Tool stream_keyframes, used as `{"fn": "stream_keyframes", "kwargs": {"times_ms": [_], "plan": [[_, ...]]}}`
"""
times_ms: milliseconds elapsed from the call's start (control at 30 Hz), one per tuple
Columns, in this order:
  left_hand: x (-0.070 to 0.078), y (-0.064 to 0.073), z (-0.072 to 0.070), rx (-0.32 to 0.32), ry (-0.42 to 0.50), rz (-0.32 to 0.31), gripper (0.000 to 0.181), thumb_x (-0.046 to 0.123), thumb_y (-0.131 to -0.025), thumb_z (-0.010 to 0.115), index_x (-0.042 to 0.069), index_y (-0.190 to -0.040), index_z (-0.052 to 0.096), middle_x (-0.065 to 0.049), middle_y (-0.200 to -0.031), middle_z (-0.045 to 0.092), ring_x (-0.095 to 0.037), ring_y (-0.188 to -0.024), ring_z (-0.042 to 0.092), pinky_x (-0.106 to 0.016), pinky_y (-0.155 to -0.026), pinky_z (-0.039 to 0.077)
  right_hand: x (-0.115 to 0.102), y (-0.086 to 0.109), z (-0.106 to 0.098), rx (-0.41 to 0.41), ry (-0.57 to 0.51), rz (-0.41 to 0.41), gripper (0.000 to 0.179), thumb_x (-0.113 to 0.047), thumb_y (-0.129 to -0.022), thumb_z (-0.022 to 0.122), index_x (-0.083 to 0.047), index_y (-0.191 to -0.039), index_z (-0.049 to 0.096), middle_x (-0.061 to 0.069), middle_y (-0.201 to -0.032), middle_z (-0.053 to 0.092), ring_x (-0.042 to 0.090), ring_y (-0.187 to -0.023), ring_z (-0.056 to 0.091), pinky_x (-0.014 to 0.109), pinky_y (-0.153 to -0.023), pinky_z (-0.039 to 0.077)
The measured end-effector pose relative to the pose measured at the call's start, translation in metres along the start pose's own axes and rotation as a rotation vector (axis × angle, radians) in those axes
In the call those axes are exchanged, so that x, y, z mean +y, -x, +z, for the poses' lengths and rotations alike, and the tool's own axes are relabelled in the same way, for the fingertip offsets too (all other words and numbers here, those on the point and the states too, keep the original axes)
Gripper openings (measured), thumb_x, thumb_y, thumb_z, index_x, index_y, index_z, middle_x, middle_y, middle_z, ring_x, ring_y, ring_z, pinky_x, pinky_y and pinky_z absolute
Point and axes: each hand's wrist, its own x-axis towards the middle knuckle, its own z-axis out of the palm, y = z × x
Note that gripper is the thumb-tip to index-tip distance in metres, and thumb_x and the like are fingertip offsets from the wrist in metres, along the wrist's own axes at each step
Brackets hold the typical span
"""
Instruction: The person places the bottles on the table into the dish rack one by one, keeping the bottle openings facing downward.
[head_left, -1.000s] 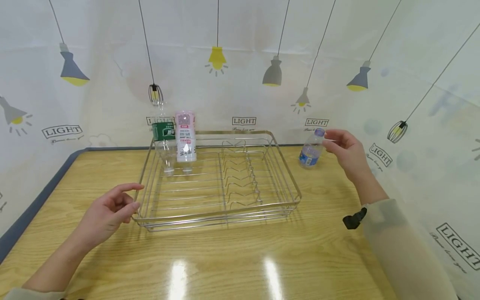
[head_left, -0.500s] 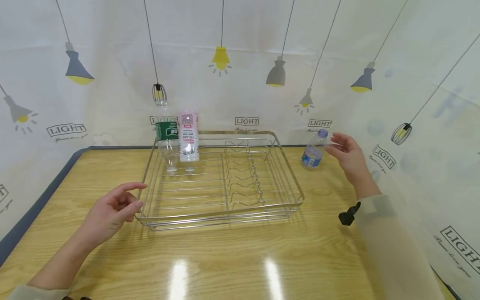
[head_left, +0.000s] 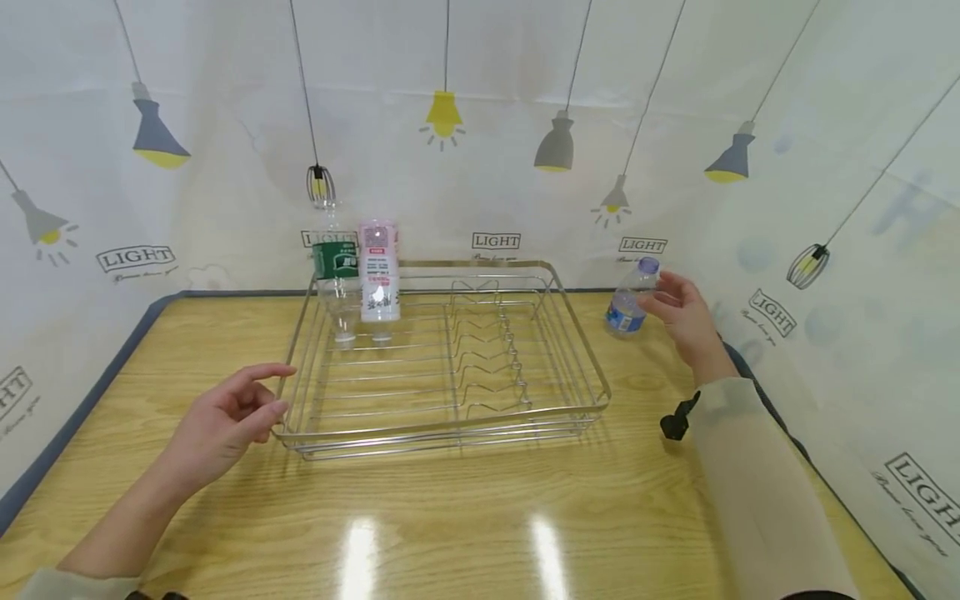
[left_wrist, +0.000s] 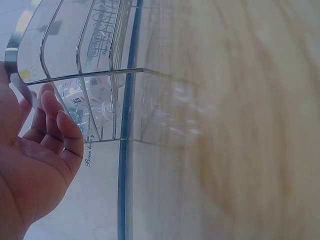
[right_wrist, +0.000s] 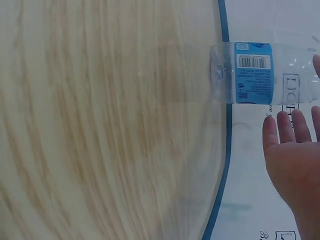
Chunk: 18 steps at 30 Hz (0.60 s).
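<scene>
Your right hand point(head_left: 688, 323) is nearer the bottle point(head_left: 626, 318), fingers parted, likely matching its width; your left hand point(head_left: 225, 425), loosely curled, empty, sits by the rack point(head_left: 405, 428).

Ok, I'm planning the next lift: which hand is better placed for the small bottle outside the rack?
Probably the right hand: it is close beside the small bottle, while the left hand is by the left end of the rack.

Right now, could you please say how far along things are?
A green-labelled bottle and a pink bottle look done, upside down in the rack. The right hand is beside the blue-labelled bottle, standing on the table. Probably left: moving that into the rack.
</scene>
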Motion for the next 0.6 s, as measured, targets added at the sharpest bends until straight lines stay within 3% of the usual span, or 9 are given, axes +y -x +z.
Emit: {"fn": "stream_keyframes", "kwargs": {"times_ms": [200,600], "plan": [[0.0,0.0,0.0,0.003,0.005,0.01,0.041,0.005,-0.108,0.069,0.014,-0.148,0.064,0.008,-0.089,0.066,-0.009,-0.071,0.062,-0.026,-0.061,0.056,-0.003,0.001,0.009,0.001,-0.019,0.03,0.089,-0.017,-0.108,0.07,-0.013,-0.177,0.014,0.017,-0.184,0.015,0.04,-0.169,0.019,0.057,-0.138,0.021],[0.001,0.001,0.0,0.0,0.007,0.009,0.041,0.005,-0.108,0.069,0.013,-0.148,0.063,0.008,-0.089,0.066,-0.009,-0.071,0.063,-0.026,-0.062,0.056,0.026,-0.017,0.012,0.027,0.034,-0.01,0.088,-0.028,-0.11,0.069,-0.015,-0.178,0.014,0.016,-0.182,0.023,0.037,-0.167,0.027,0.054,-0.136,0.028]]}}
